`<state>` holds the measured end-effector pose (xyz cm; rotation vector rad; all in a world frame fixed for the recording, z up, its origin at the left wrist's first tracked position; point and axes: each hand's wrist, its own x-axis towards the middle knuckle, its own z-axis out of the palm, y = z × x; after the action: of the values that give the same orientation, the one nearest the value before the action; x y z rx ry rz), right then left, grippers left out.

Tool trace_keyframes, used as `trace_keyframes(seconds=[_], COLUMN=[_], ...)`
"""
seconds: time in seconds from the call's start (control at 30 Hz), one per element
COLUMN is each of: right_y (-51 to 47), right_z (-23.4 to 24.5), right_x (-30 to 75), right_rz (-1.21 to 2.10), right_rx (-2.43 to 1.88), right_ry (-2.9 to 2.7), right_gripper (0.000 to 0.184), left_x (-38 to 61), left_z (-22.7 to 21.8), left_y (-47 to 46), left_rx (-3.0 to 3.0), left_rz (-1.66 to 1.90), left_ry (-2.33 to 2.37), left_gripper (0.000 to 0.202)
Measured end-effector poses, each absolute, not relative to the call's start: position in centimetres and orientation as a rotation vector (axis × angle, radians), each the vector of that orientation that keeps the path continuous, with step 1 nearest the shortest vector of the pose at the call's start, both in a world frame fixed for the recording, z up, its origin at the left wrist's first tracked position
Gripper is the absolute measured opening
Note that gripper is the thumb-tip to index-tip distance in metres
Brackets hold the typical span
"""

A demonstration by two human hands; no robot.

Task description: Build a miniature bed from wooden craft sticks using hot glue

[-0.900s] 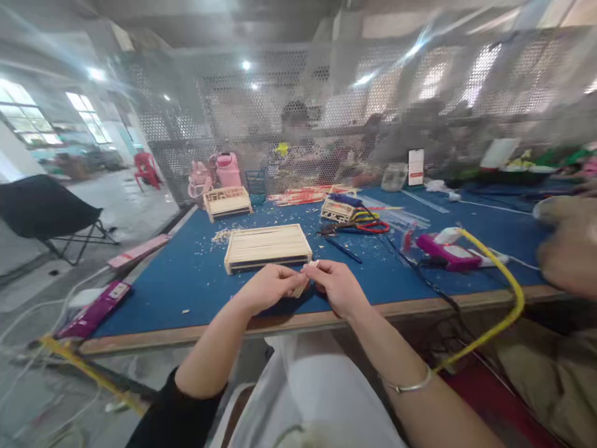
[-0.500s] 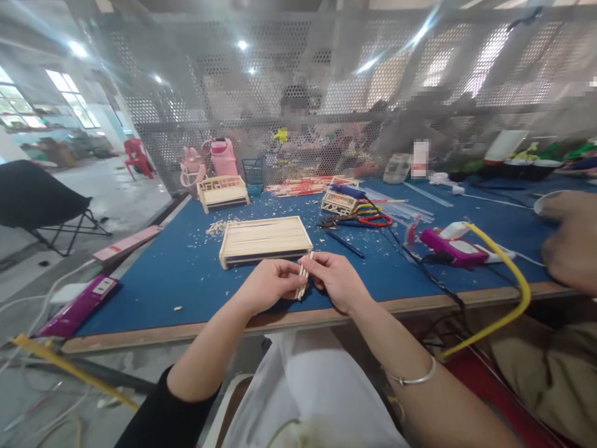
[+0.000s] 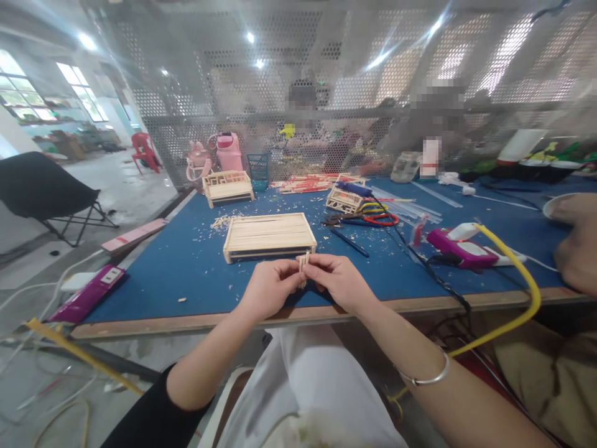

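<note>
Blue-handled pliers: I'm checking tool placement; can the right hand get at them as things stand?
Probably yes: the blue-handled pliers lie just beyond the right hand, with nothing standing in between, though that hand is pinching small wooden sticks and may need freeing first.

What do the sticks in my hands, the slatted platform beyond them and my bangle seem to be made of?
Sticks: probably bare wood, pale and matte. Slatted platform: likely unpainted wood too, pale strips side by side. Bangle: seemingly polished metal, silvery with bright highlights, though coated plastic is possible.
</note>
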<state>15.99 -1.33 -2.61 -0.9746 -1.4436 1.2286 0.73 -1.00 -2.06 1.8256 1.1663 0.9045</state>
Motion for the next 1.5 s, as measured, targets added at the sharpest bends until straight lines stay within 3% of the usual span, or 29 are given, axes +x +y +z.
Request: trace_keyframes(seconds=[0.4, 0.53, 0.7, 1.07, 1.23, 1.4, 1.5], right_y=[-1.1, -1.3, -1.6, -2.8, -2.4, -0.9, 0.0], right_z=[-3.5, -3.9, -3.5, -3.1, -2.0, -0.5, -0.1], right_x=[15.8, 15.5, 15.3, 14.9, 16.1, 18.6, 19.1], right_rz=[1.007, 0.837, 0.863, 0.632, 0.664, 0.817, 0.801], right_rx=[-1.002, -1.068, -1.008, -1.056, -1.042, -1.133, -1.159], right_ry=[-1.58, -1.535, -1.662, -1.778, -1.899, -2.1, -2.198], right_gripper=[0.03, 0.035, 0.029, 0.034, 0.036, 0.033, 0.032], left_x=[0.8, 0.4, 0.1, 1.7, 1.4, 0.3, -0.3], left_z=[-1.6, -1.8, -1.7, -2.1, -1.8, -0.8, -0.4], left_y=[-1.5, -1.4, -1.3, -2.1, -2.0, -1.7, -1.4], left_rx=[1.999, 1.634, 1.162, 1.083, 1.054, 1.075, 1.24], left_rz=[0.865, 1.071, 1.216, 1.347, 1.286, 1.199, 1.213], left_ry=[1.244, 1.207, 1.102, 1.055, 1.062, 1.128, 1.287], left_gripper=[0.027, 0.029, 0.038, 0.027, 0.033, 0.062, 0.049])
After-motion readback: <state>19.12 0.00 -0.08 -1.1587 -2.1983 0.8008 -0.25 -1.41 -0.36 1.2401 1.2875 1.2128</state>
